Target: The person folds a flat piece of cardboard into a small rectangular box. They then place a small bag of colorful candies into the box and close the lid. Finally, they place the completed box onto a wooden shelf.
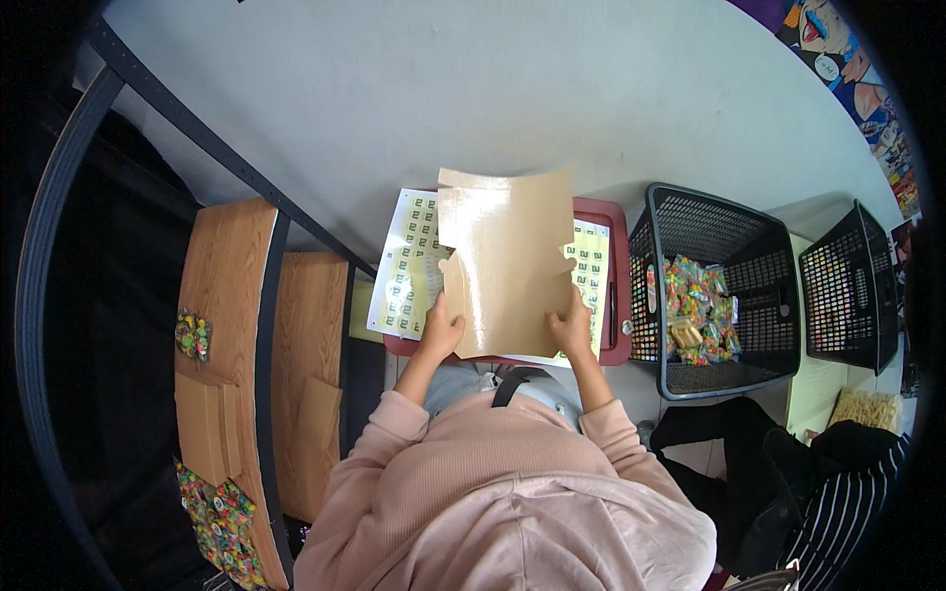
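Observation:
A flat, creased cardboard box blank (pixel 507 256), brown with a glossy face and notched sides, is held up in front of me. My left hand (pixel 443 325) grips its lower left edge, thumb on top. At the lower right edge my right hand (pixel 572 320) pinches it the same way. Beneath the blank lie white-and-yellow label sheets (pixel 402 266) with rows of small dark prints, on a dark red table or tray (pixel 618 256). The blank hides the middle of the sheets.
To the right stands a black plastic basket (pixel 724 364) with colourful candy bags (pixel 698 295); another basket (pixel 847 286) is beyond. A person in dark trousers (pixel 729 443) sits nearby. At left, wooden shelves (pixel 232 256) on a black frame hold folded cardboard (pixel 202 428) and more candy bags (pixel 222 532).

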Action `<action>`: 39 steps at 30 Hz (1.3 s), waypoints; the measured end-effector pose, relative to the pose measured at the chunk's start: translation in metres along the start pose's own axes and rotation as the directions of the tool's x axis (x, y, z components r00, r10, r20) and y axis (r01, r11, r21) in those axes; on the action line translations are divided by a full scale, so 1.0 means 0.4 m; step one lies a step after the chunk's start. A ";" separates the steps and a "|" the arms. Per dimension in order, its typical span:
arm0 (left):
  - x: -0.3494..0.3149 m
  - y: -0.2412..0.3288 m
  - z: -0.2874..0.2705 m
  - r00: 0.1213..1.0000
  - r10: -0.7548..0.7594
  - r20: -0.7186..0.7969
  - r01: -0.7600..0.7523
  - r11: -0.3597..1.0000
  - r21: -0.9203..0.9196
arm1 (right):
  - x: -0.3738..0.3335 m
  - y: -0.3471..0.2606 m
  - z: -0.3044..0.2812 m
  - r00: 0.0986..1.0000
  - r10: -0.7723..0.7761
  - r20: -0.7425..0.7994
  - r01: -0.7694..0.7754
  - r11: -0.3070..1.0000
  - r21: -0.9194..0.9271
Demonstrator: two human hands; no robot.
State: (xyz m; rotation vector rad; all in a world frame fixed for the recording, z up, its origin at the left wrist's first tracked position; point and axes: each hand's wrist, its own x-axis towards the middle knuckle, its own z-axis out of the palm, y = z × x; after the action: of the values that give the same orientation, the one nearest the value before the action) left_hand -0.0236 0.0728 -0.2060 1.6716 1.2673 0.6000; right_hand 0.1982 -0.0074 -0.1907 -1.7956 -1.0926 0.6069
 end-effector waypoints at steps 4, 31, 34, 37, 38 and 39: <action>0.002 -0.092 0.065 0.999 -0.033 0.027 0.029 0.991 0.129 | -0.014 0.073 0.062 0.991 -0.066 0.113 0.074 0.995 -0.069; 0.033 -0.092 0.149 0.962 -0.181 0.202 0.077 0.896 0.438 | -0.038 0.155 0.178 0.926 -0.068 0.372 0.254 0.841 -0.478; 0.036 -0.097 0.150 0.967 -0.155 0.204 0.045 0.887 0.460 | -0.044 0.179 0.203 0.925 -0.076 0.373 0.292 0.771 -0.567; 0.036 -0.090 0.146 0.956 -0.178 0.232 0.054 0.888 0.456 | -0.050 0.176 0.216 0.924 -0.046 0.381 0.293 0.724 -0.624; 0.038 -0.084 0.143 0.949 -0.195 0.246 0.067 0.891 0.449 | -0.052 0.177 0.219 0.923 -0.038 0.383 0.295 0.710 -0.639; 0.042 -0.088 0.146 0.949 -0.181 0.259 0.055 0.903 0.427 | -0.054 0.179 0.221 0.923 -0.031 0.384 0.295 0.697 -0.654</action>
State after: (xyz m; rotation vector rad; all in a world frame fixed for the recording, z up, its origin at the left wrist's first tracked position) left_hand 0.0125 0.0677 -0.2659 1.9237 1.3246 -0.0074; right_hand 0.1501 0.0003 -0.2956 -2.2394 -1.9120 0.4203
